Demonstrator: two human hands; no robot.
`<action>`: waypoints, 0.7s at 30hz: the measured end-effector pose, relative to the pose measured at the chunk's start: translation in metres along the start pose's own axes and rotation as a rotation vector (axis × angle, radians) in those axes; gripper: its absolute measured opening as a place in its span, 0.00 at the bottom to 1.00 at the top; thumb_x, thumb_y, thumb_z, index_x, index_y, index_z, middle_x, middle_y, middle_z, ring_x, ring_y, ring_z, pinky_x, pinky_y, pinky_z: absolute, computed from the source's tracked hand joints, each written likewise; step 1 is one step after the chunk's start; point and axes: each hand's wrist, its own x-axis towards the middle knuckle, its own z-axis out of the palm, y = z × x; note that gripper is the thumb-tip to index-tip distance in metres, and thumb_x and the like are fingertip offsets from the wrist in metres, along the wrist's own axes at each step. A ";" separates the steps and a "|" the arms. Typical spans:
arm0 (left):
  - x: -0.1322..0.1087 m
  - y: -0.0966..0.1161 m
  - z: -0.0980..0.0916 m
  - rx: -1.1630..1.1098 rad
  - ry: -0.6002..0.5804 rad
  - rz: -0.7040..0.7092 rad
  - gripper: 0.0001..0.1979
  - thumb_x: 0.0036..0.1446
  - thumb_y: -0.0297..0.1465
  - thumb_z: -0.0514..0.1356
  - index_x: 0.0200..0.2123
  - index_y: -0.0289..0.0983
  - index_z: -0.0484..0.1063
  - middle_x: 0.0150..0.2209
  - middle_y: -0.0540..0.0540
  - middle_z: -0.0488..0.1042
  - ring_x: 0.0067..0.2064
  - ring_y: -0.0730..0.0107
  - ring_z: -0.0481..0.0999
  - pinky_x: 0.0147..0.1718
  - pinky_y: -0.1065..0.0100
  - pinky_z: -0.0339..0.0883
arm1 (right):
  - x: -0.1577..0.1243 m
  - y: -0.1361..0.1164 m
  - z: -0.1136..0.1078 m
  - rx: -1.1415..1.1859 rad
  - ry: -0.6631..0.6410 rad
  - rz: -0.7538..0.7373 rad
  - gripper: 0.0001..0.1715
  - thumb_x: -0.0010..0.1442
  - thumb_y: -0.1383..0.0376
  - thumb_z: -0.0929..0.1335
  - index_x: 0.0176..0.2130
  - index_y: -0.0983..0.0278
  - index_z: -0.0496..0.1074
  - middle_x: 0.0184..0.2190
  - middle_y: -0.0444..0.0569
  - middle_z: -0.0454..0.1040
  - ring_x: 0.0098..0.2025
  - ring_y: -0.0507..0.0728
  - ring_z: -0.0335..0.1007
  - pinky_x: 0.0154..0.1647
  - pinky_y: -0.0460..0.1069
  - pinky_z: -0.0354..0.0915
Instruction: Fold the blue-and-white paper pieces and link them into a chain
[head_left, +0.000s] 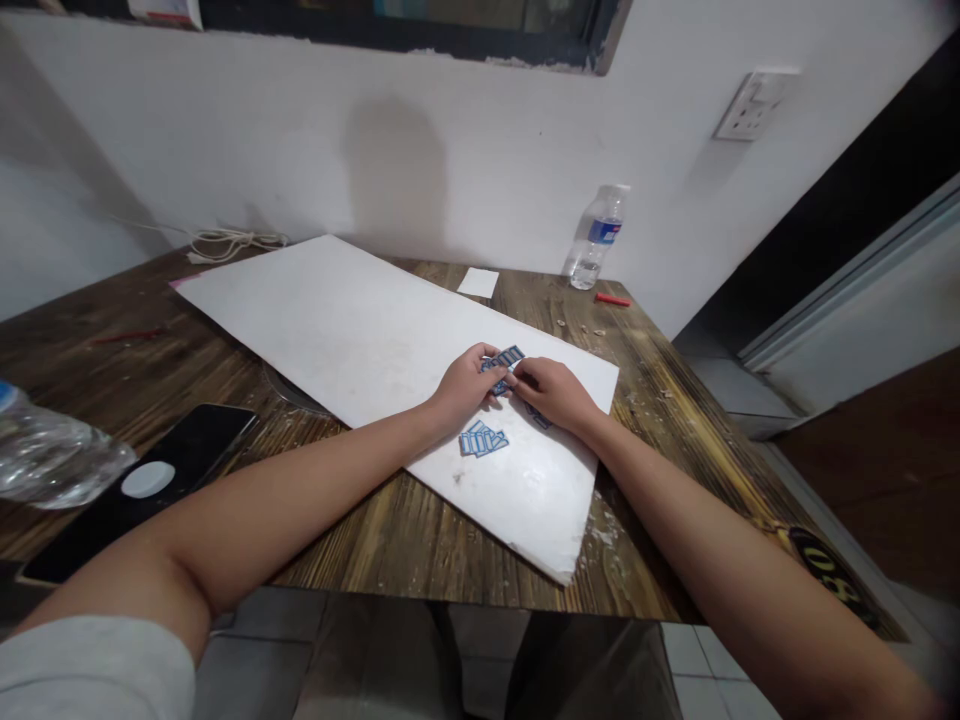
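Observation:
My left hand (466, 385) is closed around a small bunch of flat blue-edged, dark-striped pieces (510, 356), held over the white board (352, 330). The fingers of my right hand (553, 388) are pinched together at the near right edge of this bunch, meeting the left fingertips. Just below the hands, a little overlapping pile of similar blue-and-white pieces (482, 439) lies on the board. More blue-edged pieces (538, 417) show partly beneath my right hand, which hides the rest. What is printed on the pieces is too small to read.
The board lies slantwise on a dark wooden table (345, 550). At left are a clear bottle (60, 450) on its side and a black phone (195, 450). Towards the wall stand an upright bottle (598, 240), a white paper (478, 282), a red stick (613, 299) and a white cable (232, 240).

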 end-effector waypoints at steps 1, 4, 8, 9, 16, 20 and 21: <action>0.000 0.000 0.000 0.000 0.001 0.000 0.06 0.58 0.28 0.58 0.39 0.39 0.64 0.32 0.48 0.77 0.25 0.75 0.73 0.20 0.72 0.65 | 0.000 0.000 0.000 -0.001 0.000 -0.001 0.14 0.65 0.57 0.63 0.31 0.62 0.69 0.28 0.47 0.72 0.31 0.54 0.62 0.34 0.49 0.54; 0.000 0.000 0.000 0.000 -0.002 0.004 0.06 0.58 0.29 0.58 0.39 0.38 0.64 0.32 0.47 0.77 0.25 0.75 0.74 0.20 0.73 0.65 | 0.000 0.000 0.000 0.001 0.001 -0.006 0.14 0.65 0.57 0.63 0.31 0.62 0.69 0.28 0.47 0.72 0.31 0.54 0.62 0.34 0.49 0.54; -0.001 0.001 0.000 -0.003 0.000 0.003 0.05 0.58 0.28 0.58 0.39 0.38 0.64 0.32 0.47 0.77 0.26 0.74 0.74 0.20 0.72 0.65 | 0.000 0.000 0.000 0.004 0.001 -0.002 0.14 0.65 0.57 0.63 0.31 0.62 0.69 0.28 0.47 0.72 0.31 0.54 0.63 0.34 0.49 0.54; -0.001 0.002 0.001 -0.003 0.003 0.001 0.05 0.58 0.28 0.58 0.39 0.38 0.64 0.32 0.47 0.77 0.26 0.74 0.74 0.20 0.72 0.65 | 0.000 0.000 -0.001 0.004 -0.002 0.000 0.14 0.65 0.57 0.63 0.31 0.62 0.69 0.28 0.47 0.72 0.31 0.54 0.63 0.34 0.49 0.54; -0.001 0.002 0.000 0.010 -0.004 0.000 0.06 0.58 0.29 0.58 0.39 0.38 0.64 0.33 0.47 0.77 0.25 0.76 0.73 0.20 0.72 0.65 | 0.000 -0.002 -0.002 0.006 -0.006 0.000 0.15 0.66 0.56 0.63 0.32 0.62 0.70 0.29 0.48 0.73 0.32 0.55 0.64 0.34 0.49 0.54; -0.001 0.001 -0.001 0.013 -0.006 0.003 0.06 0.59 0.29 0.58 0.39 0.38 0.64 0.33 0.47 0.77 0.25 0.76 0.74 0.21 0.73 0.66 | -0.001 -0.003 -0.002 0.001 -0.012 0.004 0.16 0.66 0.56 0.63 0.32 0.62 0.70 0.29 0.48 0.73 0.32 0.55 0.64 0.34 0.49 0.54; -0.001 0.001 -0.001 0.014 -0.005 0.003 0.06 0.59 0.29 0.58 0.39 0.38 0.64 0.33 0.47 0.77 0.26 0.76 0.74 0.21 0.72 0.66 | -0.001 -0.003 -0.002 -0.003 -0.017 0.009 0.16 0.66 0.56 0.63 0.32 0.62 0.70 0.29 0.48 0.73 0.32 0.55 0.64 0.34 0.49 0.54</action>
